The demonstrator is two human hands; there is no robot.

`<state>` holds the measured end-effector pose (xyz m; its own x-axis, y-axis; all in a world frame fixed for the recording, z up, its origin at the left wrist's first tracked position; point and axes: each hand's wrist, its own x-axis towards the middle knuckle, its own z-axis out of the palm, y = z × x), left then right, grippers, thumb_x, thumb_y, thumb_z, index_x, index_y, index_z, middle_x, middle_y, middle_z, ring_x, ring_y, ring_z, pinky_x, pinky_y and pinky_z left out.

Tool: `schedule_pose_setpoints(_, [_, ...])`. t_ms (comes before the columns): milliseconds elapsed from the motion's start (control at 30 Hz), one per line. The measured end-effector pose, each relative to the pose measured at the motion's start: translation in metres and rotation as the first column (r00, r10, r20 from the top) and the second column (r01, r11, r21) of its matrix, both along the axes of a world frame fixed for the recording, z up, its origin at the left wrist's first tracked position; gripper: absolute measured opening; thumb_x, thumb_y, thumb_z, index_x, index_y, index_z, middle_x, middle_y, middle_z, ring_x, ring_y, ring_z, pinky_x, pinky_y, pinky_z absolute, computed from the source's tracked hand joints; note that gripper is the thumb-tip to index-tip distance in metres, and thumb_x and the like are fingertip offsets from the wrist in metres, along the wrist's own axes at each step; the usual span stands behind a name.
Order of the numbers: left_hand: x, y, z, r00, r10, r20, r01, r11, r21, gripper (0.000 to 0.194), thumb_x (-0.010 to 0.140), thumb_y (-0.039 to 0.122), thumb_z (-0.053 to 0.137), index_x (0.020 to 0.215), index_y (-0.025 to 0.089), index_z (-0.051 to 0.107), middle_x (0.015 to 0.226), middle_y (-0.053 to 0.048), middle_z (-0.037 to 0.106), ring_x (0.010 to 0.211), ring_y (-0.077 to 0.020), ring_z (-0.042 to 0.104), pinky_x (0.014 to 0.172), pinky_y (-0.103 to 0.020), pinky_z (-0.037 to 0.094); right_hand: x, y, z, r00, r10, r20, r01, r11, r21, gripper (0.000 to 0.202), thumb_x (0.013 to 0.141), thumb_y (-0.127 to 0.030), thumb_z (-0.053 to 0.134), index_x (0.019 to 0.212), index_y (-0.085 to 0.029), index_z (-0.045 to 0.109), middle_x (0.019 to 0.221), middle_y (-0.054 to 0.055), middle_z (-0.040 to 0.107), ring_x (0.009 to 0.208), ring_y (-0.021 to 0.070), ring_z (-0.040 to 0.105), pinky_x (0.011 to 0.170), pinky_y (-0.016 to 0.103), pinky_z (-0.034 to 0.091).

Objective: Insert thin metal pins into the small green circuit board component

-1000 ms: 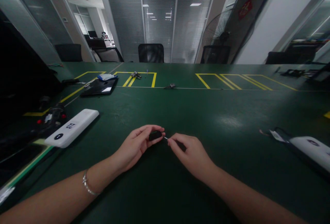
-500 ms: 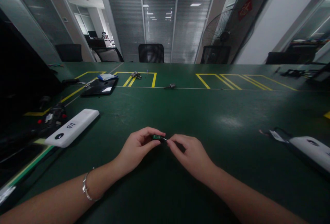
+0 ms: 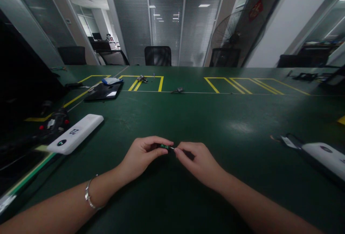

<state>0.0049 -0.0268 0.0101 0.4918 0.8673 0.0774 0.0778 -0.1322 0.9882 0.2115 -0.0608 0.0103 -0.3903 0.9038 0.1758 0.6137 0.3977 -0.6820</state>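
Between thumb and fingers, my left hand [image 3: 144, 153] is closed on a small green circuit board [image 3: 165, 147], held just above the table [image 3: 172, 183]. My right hand [image 3: 195, 158] pinches the end of a thin, light-coloured piece [image 3: 171, 148] that meets the board's right end. What exactly this piece is, I cannot make out. Both hands are close together, fingertips nearly touching. A silver bracelet [image 3: 87, 194] circles my left wrist.
A white power bank marked 22 [image 3: 77, 133] lies on the left, beside dark gear with red buttons. Another white device [image 3: 323, 155] with a cable lies at right. Farther back are a black tablet-like slab [image 3: 104, 92], small metal parts [image 3: 142, 79] and a dark small part [image 3: 178, 90].
The circuit board has tilted, so less of its green face shows, and it sits slightly lower. My left fingers have dropped a little; my right hand keeps its pinch.
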Motion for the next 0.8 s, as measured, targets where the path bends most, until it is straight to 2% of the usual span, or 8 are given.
schedule_pose_setpoints(333, [-0.0001,0.0005,-0.0007,0.997,-0.021,0.071,0.027,0.996,-0.087,0.022,0.078,0.010,0.070,0.097,0.020,0.074,0.101,-0.003,0.076,0.093,-0.0191,0.070,0.083,-0.030,0.055,0.0039,0.0007,0.0037,0.991,0.070,-0.112,-0.081,0.992,-0.100,0.027,0.097,-0.028,0.044,0.078,-0.018,0.060,0.067,-0.004,0.053,0.060,0.0105,0.051,0.056,0.022,0.036])
schedule_pose_setpoints(500, [-0.0009,-0.0018,0.0021,0.999,-0.031,0.016,0.029,0.996,0.079,0.022,0.079,0.009,0.070,0.098,0.020,0.075,0.103,-0.005,0.075,0.099,-0.0209,0.068,0.088,-0.032,0.053,0.0034,0.0003,0.0053,0.991,0.074,-0.114,-0.086,0.991,-0.103,0.028,0.098,-0.028,0.044,0.076,-0.018,0.059,0.065,-0.004,0.052,0.059,0.0105,0.049,0.056,0.022,0.035])
schedule_pose_setpoints(567, [-0.0005,-0.0026,0.0022,1.000,-0.024,-0.002,0.024,0.994,0.107,0.021,0.079,0.009,0.070,0.097,0.019,0.075,0.102,-0.005,0.075,0.098,-0.0212,0.068,0.087,-0.032,0.053,0.0028,-0.0005,0.0060,0.990,0.077,-0.115,-0.090,0.990,-0.110,0.028,0.098,-0.027,0.044,0.076,-0.018,0.059,0.066,-0.004,0.052,0.060,0.0105,0.049,0.056,0.022,0.035])
schedule_pose_setpoints(800, [0.0015,-0.0023,-0.0005,0.998,-0.028,0.055,0.030,0.999,-0.042,0.023,0.077,0.009,0.070,0.098,0.019,0.074,0.102,-0.004,0.076,0.096,-0.0201,0.069,0.086,-0.031,0.054,0.0019,-0.0011,0.0048,0.992,0.058,-0.116,-0.069,0.994,-0.087,0.028,0.097,-0.027,0.044,0.075,-0.018,0.059,0.063,-0.004,0.050,0.058,0.0102,0.049,0.055,0.022,0.034])
